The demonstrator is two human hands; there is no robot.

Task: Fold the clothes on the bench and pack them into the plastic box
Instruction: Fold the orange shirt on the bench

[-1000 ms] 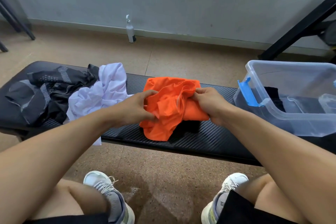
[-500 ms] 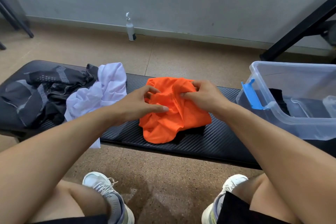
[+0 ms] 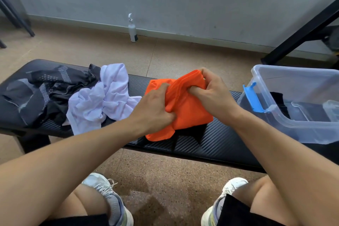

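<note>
Bunched orange garment (image 3: 185,110), axis unclear

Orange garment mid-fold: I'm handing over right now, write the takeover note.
Left hand and right hand both grip the orange garment, bunched on the bench, not yet folded.
White garment and dark patterned garment lie crumpled on the bench's left.
Plastic box stands at the right, open, with something dark already inside.
Left: fold and pack orange, then white, then dark.
</note>
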